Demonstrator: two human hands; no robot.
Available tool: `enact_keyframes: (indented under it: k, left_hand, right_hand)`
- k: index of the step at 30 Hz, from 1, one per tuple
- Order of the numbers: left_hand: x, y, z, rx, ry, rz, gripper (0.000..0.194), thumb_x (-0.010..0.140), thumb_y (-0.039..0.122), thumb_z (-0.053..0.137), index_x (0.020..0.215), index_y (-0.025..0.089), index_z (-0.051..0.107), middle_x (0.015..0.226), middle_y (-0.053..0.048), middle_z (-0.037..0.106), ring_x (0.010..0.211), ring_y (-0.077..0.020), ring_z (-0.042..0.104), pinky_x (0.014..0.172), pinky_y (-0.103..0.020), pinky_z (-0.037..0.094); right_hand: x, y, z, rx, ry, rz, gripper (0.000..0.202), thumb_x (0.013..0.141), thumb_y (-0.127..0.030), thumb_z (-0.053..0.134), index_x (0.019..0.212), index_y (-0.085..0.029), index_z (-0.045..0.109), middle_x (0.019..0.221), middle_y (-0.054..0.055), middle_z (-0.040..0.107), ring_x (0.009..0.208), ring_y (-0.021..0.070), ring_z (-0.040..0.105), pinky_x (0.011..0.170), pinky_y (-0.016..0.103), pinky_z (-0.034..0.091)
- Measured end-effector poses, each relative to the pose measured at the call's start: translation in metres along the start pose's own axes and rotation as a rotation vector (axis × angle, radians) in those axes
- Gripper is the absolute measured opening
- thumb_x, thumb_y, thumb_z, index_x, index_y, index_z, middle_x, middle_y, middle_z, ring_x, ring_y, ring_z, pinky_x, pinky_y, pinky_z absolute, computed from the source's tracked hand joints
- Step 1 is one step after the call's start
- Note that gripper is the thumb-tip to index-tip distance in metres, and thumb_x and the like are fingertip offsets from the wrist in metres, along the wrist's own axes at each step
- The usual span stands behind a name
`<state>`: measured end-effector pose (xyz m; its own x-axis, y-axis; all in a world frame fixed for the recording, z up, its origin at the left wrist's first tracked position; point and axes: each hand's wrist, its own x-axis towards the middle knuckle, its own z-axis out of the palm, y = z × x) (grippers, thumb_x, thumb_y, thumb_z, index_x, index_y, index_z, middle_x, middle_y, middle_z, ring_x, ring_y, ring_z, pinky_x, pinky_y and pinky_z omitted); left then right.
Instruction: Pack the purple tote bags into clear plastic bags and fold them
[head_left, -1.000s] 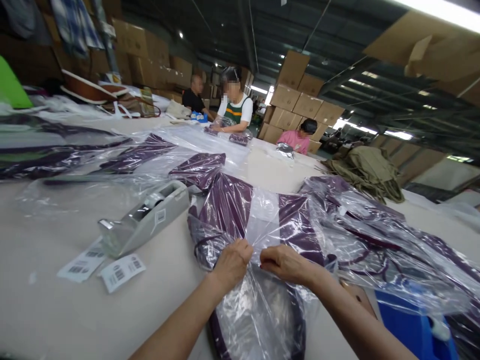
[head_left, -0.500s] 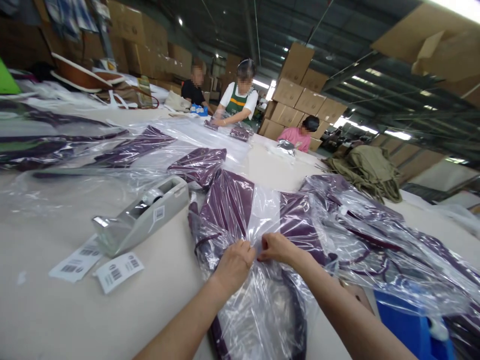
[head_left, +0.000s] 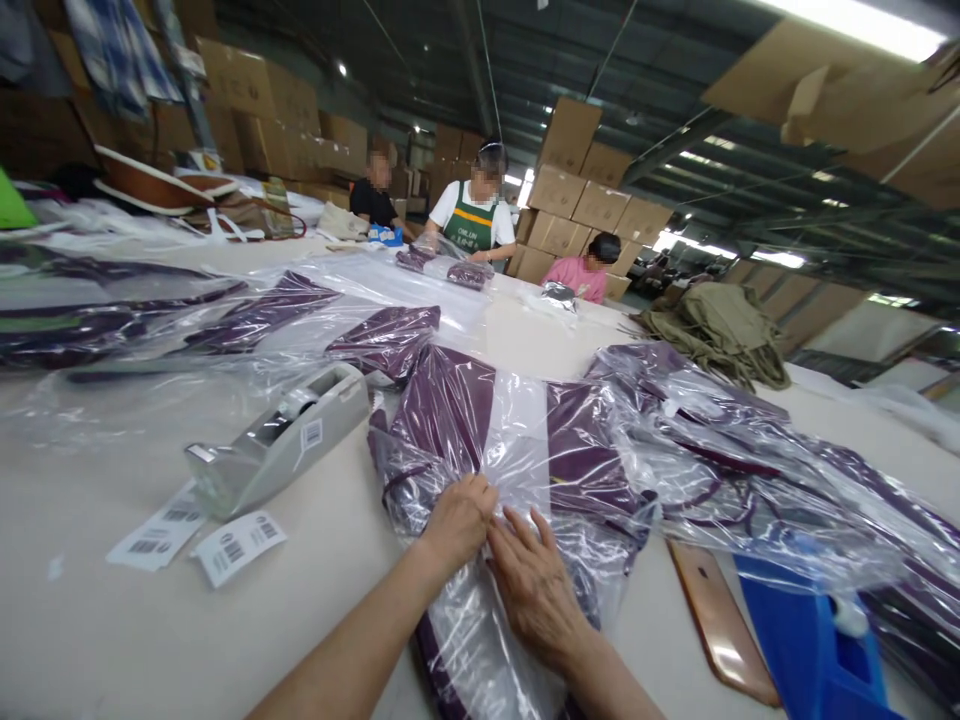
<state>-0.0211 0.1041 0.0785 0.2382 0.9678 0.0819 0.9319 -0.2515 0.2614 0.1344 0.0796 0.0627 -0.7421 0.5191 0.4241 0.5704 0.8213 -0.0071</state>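
A clear plastic bag point(head_left: 525, 440) with a folded purple item inside lies on the table in front of me. My left hand point(head_left: 457, 520) has its fingers curled on the bag's folded-over flap near the middle. My right hand point(head_left: 536, 585) lies flat on the plastic just to the right of it, fingers spread and pressing down. A grey tape dispenser point(head_left: 281, 435) stands to the left of the bag, within arm's reach.
Two barcode labels point(head_left: 199, 535) lie left of my arm. More bagged purple items point(head_left: 720, 450) pile up at right, with a phone point(head_left: 720, 625) and a blue dispenser point(head_left: 817, 650) near them. Three people work at the far end. An olive cloth heap point(head_left: 716, 330) lies beyond.
My right hand has let go of its pinch on the flap, dropped toward me and flattened on the bag. My left hand stays on the flap. The phone has come into view.
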Motion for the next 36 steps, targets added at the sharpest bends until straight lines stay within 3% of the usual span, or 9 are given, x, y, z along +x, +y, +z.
enact_keyframes:
  k: [6,9,11,17,21,27,29,32,36]
  left_hand:
    - [-0.001,-0.002,-0.001,0.032,-0.002,-0.013,0.022,0.087,0.006,0.038,0.09,0.014,0.059,0.093,-0.009,0.06,0.092,-0.0215,0.054,0.079,-0.032,0.044]
    - [-0.001,-0.001,-0.001,0.032,-0.001,-0.015,0.021,0.087,0.006,0.038,0.089,0.013,0.059,0.094,-0.01,0.06,0.093,-0.0224,0.054,0.08,-0.033,0.044]
    - [0.0,0.0,-0.001,0.036,-0.003,-0.019,0.022,0.088,0.007,0.038,0.089,0.012,0.059,0.094,-0.011,0.06,0.093,-0.0228,0.054,0.081,-0.034,0.044]
    - [0.002,-0.001,-0.016,0.024,-0.012,-0.037,0.021,0.087,0.007,0.04,0.085,0.013,0.06,0.09,-0.009,0.061,0.089,-0.0189,0.057,0.079,-0.03,0.046]
    - [-0.019,0.014,-0.025,0.004,0.038,-0.031,0.026,0.085,0.004,0.036,0.093,0.014,0.059,0.101,-0.01,0.061,0.097,-0.0191,0.056,0.088,-0.033,0.046]
    - [-0.055,0.045,0.022,0.072,0.009,0.052,0.046,0.083,0.008,0.041,0.128,0.002,0.044,0.137,-0.022,0.045,0.129,-0.0307,0.04,0.107,-0.046,0.036]
    - [-0.059,0.044,0.038,0.144,0.033,0.063,0.049,0.083,0.009,0.039,0.131,0.0,0.04,0.14,-0.023,0.039,0.132,-0.0331,0.036,0.107,-0.048,0.036]
    - [-0.06,0.037,0.052,0.199,0.105,0.088,0.05,0.083,0.006,0.035,0.132,0.004,0.041,0.141,-0.02,0.04,0.131,-0.0309,0.037,0.106,-0.046,0.038]
    - [-0.062,0.03,0.059,0.214,0.224,0.106,0.047,0.083,0.007,0.036,0.129,0.007,0.046,0.138,-0.016,0.045,0.129,-0.0271,0.042,0.104,-0.043,0.039]
  right_hand:
    - [-0.051,0.043,-0.075,-0.029,0.239,0.224,0.024,0.091,-0.021,0.047,0.113,-0.019,0.054,0.104,0.006,0.069,0.1,0.0202,0.06,0.093,0.038,0.039]
    - [-0.069,0.055,-0.091,-0.149,0.259,0.226,0.024,0.09,-0.024,0.049,0.112,-0.018,0.057,0.106,0.008,0.068,0.101,0.0222,0.059,0.089,0.038,0.039]
    - [-0.063,0.048,-0.08,-0.159,0.191,0.169,0.028,0.09,-0.022,0.048,0.116,-0.019,0.056,0.114,0.007,0.066,0.109,0.0232,0.056,0.094,0.04,0.036]
    - [-0.007,0.02,-0.012,-0.082,-0.041,0.187,0.033,0.092,-0.027,0.045,0.122,-0.02,0.055,0.126,0.007,0.06,0.118,0.0305,0.05,0.1,0.053,0.031]
    - [-0.004,0.024,0.007,-0.065,-0.057,0.203,0.035,0.093,-0.028,0.042,0.125,-0.021,0.053,0.125,0.008,0.06,0.117,0.0301,0.051,0.1,0.055,0.031]
    - [-0.007,0.029,0.007,-0.031,-0.08,0.2,0.036,0.092,-0.023,0.041,0.125,-0.023,0.053,0.126,0.006,0.06,0.117,0.0282,0.051,0.101,0.052,0.031]
    - [-0.008,0.031,-0.005,-0.038,-0.053,0.158,0.036,0.092,-0.021,0.04,0.125,-0.021,0.052,0.128,0.007,0.059,0.118,0.0269,0.052,0.1,0.051,0.033]
    - [-0.029,0.049,-0.045,-0.074,0.145,0.148,0.037,0.091,-0.027,0.042,0.126,-0.019,0.05,0.128,0.01,0.057,0.118,0.0259,0.051,0.1,0.048,0.036]
    - [-0.096,0.107,-0.117,-0.226,0.449,0.475,0.033,0.087,-0.041,0.046,0.106,-0.018,0.061,0.107,0.014,0.064,0.1,0.0277,0.06,0.093,0.045,0.044]
